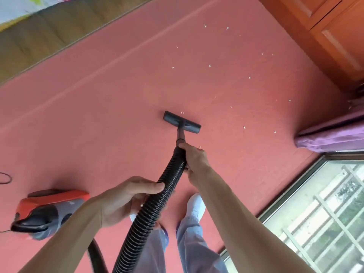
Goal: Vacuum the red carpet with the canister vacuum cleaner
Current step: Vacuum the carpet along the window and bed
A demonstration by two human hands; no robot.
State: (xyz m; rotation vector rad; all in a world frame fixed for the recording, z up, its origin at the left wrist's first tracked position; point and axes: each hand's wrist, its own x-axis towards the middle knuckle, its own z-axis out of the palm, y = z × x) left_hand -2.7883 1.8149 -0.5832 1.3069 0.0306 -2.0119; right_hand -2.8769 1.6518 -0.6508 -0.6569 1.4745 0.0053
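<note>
The red carpet (118,107) fills most of the view. Several small white scraps (249,77) lie scattered on it, mostly beyond and right of the black floor nozzle (182,122), which rests flat on the carpet. My right hand (194,157) grips the upper end of the ribbed black hose (155,205) just behind the wand. My left hand (130,198) holds the hose lower down, fingers curled over it. The red and grey canister vacuum (47,211) sits on the carpet at the lower left.
A wooden cabinet (334,36) stands at the upper right, a purple cushion (331,136) lies at the right, and a glass door (323,213) is at the lower right. Wood floor (49,32) borders the carpet at the upper left. My feet (195,205) stand below the hose.
</note>
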